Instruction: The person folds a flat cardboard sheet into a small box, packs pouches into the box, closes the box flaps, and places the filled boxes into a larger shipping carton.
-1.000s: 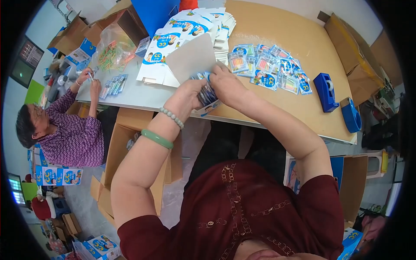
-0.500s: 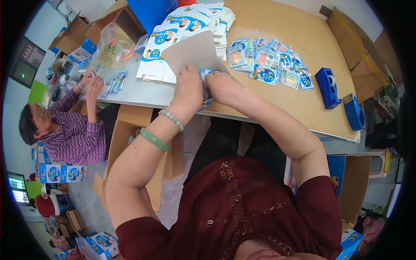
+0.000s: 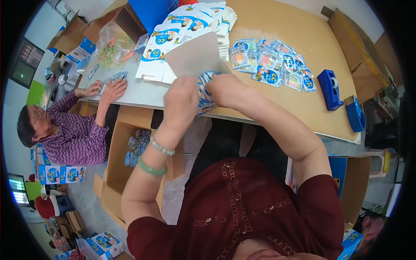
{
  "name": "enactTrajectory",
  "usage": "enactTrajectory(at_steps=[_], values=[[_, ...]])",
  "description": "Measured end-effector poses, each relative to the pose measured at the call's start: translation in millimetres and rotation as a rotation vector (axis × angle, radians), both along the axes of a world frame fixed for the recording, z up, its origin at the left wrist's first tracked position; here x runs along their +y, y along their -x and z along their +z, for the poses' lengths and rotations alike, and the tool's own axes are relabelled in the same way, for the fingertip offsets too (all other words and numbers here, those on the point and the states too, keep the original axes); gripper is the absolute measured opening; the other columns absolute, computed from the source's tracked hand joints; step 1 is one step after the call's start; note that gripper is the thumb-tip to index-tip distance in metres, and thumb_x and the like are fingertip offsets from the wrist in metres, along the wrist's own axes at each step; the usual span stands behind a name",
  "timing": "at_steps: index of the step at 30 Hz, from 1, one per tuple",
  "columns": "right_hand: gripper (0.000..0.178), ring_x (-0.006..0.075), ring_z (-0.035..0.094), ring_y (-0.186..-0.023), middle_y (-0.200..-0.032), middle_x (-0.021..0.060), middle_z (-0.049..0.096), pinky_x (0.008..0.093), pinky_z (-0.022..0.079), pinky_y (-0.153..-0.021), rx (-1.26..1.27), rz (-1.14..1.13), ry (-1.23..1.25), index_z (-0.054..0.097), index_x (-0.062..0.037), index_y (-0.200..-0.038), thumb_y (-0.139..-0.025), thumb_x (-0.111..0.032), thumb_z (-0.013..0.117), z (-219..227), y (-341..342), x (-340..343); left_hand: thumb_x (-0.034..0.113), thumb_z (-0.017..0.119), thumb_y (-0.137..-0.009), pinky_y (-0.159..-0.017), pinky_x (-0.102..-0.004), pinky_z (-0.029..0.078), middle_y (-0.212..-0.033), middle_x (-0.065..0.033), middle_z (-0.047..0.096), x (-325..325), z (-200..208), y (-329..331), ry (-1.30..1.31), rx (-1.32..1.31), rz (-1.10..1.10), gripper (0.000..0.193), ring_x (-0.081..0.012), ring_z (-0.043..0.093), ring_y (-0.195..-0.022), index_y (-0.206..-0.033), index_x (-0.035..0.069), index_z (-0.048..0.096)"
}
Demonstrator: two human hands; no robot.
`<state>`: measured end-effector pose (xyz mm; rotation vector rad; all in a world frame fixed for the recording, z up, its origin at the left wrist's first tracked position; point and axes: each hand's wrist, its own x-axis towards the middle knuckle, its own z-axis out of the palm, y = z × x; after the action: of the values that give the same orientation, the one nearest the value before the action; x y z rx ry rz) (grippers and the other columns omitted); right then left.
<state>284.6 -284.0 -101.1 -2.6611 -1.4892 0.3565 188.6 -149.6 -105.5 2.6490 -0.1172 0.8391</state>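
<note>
At left, a co-worker's hands (image 3: 113, 91) rest by small packets (image 3: 119, 76); near centre, our left hand (image 3: 180, 100), blurred, curls its fingers beside an open blue-and-white carton (image 3: 205, 99) at the table's (image 3: 312, 47) near edge; our right hand (image 3: 227, 90) bends its fingers over the carton, tips hidden; we cannot tell either grip; rightward lie loose pouches (image 3: 269, 63) and a blue tape dispenser (image 3: 329, 93).

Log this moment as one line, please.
carton: flap up, between hands | left hand: blurred, at its left | right hand: at its right | packets: piled on table | tape dispenser: right of packets
</note>
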Motion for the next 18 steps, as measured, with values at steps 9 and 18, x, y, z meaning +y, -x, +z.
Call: enactTrajectory(at_steps=[9,18], values=[[0.035,0.0360,0.057,-0.107,-0.106,0.0194,0.062,0.0441,0.046,-0.088,0.188,-0.486,-0.641,0.059,-0.0067,-0.117,-0.089,-0.026,0.055,-37,-7,-41,0.011,0.060,-0.089,-0.090,-0.0312,0.045,-0.114,-0.0114,0.061,-5,-65,24,1.272,0.170,-0.028,0.041,-0.0180,0.059,-0.100,-0.127,-0.002,0.049],[0.047,0.0332,0.058,-0.109,-0.121,0.0231,0.057,0.0413,0.045,-0.093,0.628,-0.386,-0.852,0.052,-0.0016,-0.124,-0.094,-0.038,0.049,-62,32,-14,-0.001,0.051,-0.090,-0.092,-0.0287,0.045,-0.123,-0.0117,0.056,24,-56,15,1.289,0.080,0.061,0.049,-0.0159,0.056,-0.105,-0.137,-0.005,0.038]])
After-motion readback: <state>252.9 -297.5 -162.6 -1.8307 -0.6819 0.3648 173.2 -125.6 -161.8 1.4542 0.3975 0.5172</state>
